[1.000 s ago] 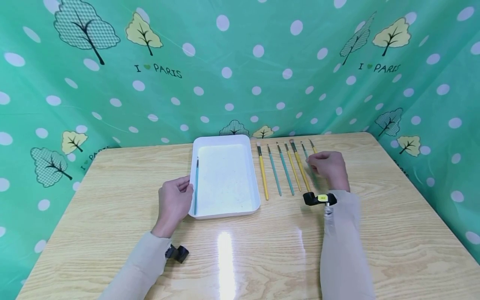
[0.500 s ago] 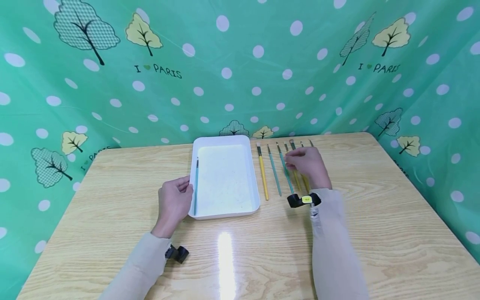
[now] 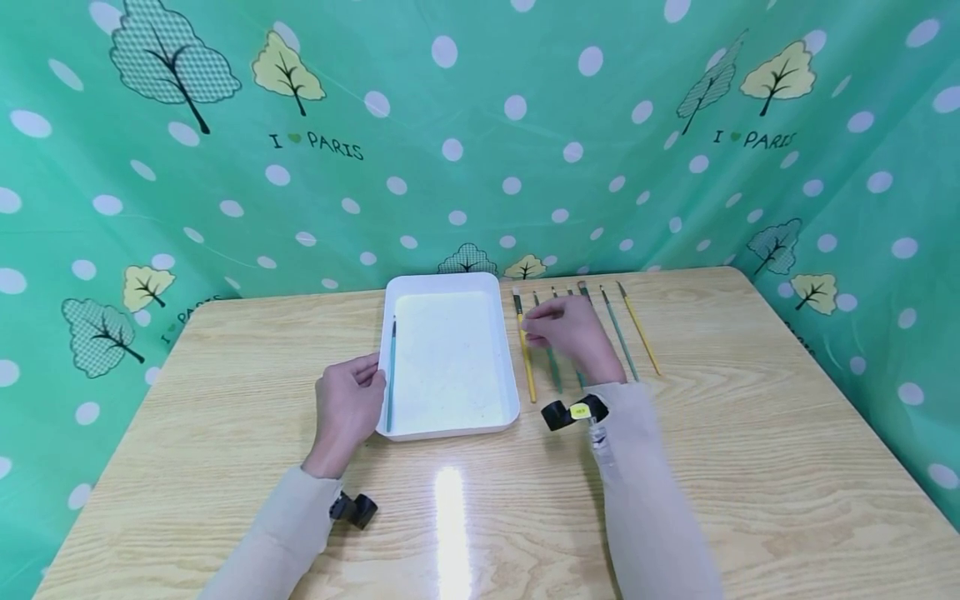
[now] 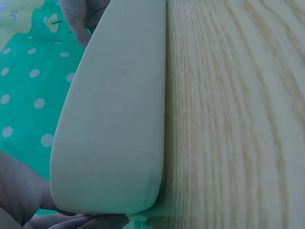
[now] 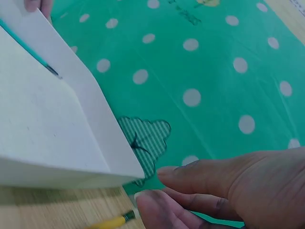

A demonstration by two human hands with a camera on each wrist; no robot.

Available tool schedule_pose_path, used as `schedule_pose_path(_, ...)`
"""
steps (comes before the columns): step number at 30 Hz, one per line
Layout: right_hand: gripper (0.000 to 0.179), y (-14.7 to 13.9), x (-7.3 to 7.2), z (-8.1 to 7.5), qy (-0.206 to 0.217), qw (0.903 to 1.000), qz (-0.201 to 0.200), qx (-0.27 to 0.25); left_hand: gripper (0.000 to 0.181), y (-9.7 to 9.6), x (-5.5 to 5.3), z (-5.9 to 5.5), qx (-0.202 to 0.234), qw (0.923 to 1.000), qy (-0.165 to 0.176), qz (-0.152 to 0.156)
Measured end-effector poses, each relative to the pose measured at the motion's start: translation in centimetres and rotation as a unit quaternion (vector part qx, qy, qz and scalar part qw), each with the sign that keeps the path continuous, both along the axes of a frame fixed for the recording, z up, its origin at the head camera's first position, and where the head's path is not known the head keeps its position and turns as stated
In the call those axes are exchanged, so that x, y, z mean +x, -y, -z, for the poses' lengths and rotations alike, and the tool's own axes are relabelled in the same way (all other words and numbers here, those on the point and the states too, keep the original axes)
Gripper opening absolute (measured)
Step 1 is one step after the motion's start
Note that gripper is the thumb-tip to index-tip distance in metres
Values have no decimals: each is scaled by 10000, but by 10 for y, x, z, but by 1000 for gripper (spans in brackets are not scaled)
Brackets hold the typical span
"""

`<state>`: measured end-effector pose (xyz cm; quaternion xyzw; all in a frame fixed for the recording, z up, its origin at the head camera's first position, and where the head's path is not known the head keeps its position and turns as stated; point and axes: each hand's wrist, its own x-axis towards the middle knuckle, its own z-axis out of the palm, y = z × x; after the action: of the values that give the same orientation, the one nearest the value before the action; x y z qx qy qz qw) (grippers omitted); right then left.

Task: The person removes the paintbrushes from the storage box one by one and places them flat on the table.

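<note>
A white rectangular tray (image 3: pixel 450 367) sits on the table, with one teal paintbrush (image 3: pixel 392 375) lying along its inner left side. My left hand (image 3: pixel 351 396) holds the tray's left wall, its fingers (image 5: pixel 35 5) at the rim in the right wrist view. Above the row of paintbrushes hovers my right hand (image 3: pixel 573 333), fingers loosely bent and no brush visible between thumb and fingertips. Its fingertips are over the yellow paintbrush (image 3: pixel 528 367) nearest the tray. The hand partly covers several brushes, including a teal paintbrush (image 3: pixel 555 375).
Right of the hand, another teal paintbrush (image 3: pixel 619 333) and a thin yellow paintbrush (image 3: pixel 640 327) lie on the wooden table (image 3: pixel 750 433). A green dotted curtain (image 3: pixel 480 150) hangs behind the table. Black wrist cameras ride on both sleeves.
My right hand has swept left across the row, from the rightmost brushes toward the tray, uncovering the thin yellow brush. The left hand and tray stay in place.
</note>
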<state>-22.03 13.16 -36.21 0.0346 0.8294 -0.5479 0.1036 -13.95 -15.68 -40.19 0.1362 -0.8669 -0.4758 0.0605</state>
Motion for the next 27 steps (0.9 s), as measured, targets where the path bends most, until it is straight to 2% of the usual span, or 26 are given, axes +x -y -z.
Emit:
schedule_pose_path(16,14,66,18,5,63,9966,-686,463,34,-2,1,-1,18,10000,-82,12)
schedule_pose_path(27,11,96,26,21,175,9959,-887,71,35,-1,1,2,-63,9999,-81,49)
